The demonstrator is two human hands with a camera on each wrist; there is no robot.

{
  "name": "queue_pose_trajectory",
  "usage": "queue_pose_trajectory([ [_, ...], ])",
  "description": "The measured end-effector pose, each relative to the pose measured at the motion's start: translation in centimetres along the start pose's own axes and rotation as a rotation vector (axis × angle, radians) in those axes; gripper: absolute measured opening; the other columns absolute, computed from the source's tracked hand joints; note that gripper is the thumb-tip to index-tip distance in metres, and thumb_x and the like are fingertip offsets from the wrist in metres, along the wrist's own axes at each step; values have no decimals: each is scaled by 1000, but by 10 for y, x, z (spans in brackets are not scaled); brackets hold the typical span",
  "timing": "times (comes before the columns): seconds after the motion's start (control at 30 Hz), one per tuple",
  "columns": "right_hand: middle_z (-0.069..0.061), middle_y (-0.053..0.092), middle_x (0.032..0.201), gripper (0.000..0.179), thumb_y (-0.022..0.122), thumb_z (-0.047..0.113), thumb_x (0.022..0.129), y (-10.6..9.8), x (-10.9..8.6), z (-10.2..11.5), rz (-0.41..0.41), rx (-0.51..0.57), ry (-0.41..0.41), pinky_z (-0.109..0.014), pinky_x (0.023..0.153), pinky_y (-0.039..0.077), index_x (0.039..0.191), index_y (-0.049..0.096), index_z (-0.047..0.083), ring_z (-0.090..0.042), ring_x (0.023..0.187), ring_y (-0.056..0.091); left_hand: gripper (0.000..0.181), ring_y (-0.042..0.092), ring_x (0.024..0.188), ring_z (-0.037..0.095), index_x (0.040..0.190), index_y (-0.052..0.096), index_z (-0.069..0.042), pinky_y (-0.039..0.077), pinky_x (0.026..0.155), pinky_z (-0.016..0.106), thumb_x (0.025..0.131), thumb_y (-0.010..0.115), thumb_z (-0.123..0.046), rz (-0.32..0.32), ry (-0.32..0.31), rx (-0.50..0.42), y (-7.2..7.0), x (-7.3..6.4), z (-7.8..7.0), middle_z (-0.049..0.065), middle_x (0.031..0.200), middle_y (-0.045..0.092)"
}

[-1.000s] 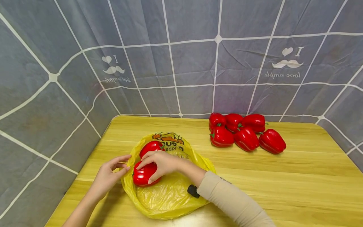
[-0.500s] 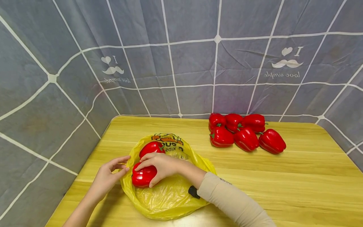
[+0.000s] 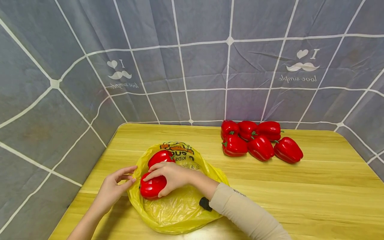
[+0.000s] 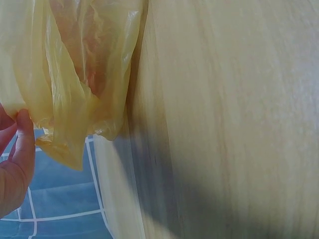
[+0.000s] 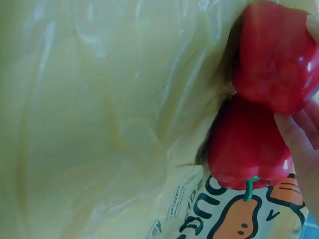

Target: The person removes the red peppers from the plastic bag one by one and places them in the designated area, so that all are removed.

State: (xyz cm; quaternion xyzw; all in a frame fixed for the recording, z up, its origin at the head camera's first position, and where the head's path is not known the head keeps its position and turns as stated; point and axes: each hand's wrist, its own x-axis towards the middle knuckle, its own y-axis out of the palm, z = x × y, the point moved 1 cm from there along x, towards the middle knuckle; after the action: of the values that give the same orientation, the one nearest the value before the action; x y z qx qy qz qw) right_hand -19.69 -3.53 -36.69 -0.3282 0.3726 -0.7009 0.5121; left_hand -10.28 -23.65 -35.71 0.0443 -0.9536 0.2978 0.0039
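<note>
A yellow plastic bag (image 3: 180, 230) lies with its mouth spread wide on the table. My left hand (image 3: 111, 190) pinches the left rim of the bag; in the left wrist view its fingertips (image 4: 24, 117) meet the thin plastic. Inside the bag, my right hand (image 3: 172, 178) grips a red bell pepper (image 3: 151, 190), thumb on the near side and fingers over the top. Another bell pepper (image 3: 160, 156) lies just behind it in the bag. The right wrist view shows the gripped pepper (image 5: 276, 55) against the second pepper (image 5: 249, 144), whose green stem faces the bag's print.
Several red bell peppers (image 3: 260, 146) sit in a cluster on the wooden table (image 3: 300, 193) at the back right. A grey curtain (image 3: 204, 66) with white lines hangs behind and to the left. A small black object (image 3: 205, 204) shows by the right sleeve.
The right hand and its pepper have shifted slightly left and toward the near side within the bag. The left hand stays at the rim.
</note>
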Motion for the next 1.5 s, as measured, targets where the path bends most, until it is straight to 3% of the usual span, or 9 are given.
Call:
queue_pose_trajectory([
  [0.33, -3, 49, 133, 56, 75, 28, 73, -4, -2, 0, 15, -19, 22, -26, 98, 34, 127, 59, 23, -13, 122, 42, 38, 57, 86, 2, 122, 59, 2, 50, 63, 21, 85, 66, -4, -6, 6, -5, 0, 0, 0, 20, 111, 61],
  [0.97, -6, 49, 133, 56, 74, 24, 74, -24, -9, 1, -3, 33, -23, -25, 97, 35, 127, 59, 17, -17, 122, 42, 38, 55, 86, 0, 122, 58, 1, 49, 64, 21, 86, 66, -6, 4, 13, 11, 1, 0, -1, 19, 112, 61],
  [1.5, -4, 48, 134, 56, 73, 23, 75, -36, -18, 1, -17, 64, -5, -23, 93, 38, 128, 58, 17, -18, 123, 40, 38, 55, 85, -1, 122, 59, 2, 49, 64, 20, 85, 66, -5, -5, 8, 2, 1, -1, 0, 20, 111, 60],
])
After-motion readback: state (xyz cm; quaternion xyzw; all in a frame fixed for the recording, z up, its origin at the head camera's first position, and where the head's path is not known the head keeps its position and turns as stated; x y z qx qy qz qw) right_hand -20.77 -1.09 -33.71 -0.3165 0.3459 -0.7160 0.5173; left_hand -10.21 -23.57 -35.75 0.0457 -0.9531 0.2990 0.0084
